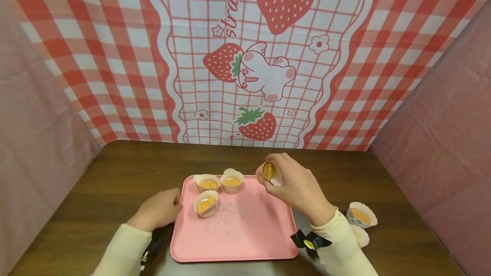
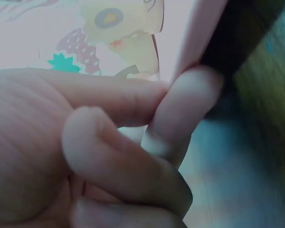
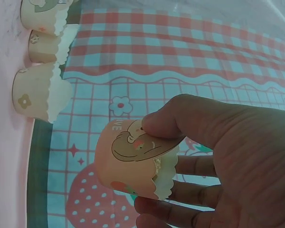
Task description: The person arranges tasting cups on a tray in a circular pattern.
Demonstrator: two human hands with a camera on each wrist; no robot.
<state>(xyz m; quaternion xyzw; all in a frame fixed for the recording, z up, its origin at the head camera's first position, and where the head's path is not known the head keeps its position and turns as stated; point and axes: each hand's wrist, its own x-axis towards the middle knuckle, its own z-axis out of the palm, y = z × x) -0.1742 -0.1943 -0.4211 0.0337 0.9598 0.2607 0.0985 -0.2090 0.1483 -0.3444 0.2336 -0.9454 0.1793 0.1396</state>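
Note:
My right hand (image 1: 297,186) holds a pink paper baking cup (image 1: 261,175) with a yellow-orange cake in it, tilted above the far right part of a pink tray (image 1: 249,235). In the right wrist view, thumb and fingers grip the cup (image 3: 126,154) near its scalloped rim; a cartoon print shows on its side. On the tray's left rim, my left hand (image 1: 160,208) pinches the edge, and its thumb and finger meet there in the left wrist view. Three filled paper cups stand at the tray's far left: one in the corner (image 1: 207,183), another beside it (image 1: 232,182), the third nearer (image 1: 206,205).
Right of the tray, a filled paper cup (image 1: 362,215) stands on the brown table (image 1: 126,165). Next to it is a pale, scalloped cup-like thing (image 1: 360,237), partly hidden by my right sleeve. A checked strawberry cloth (image 1: 261,76) hangs behind the table, with pink cloths at both sides.

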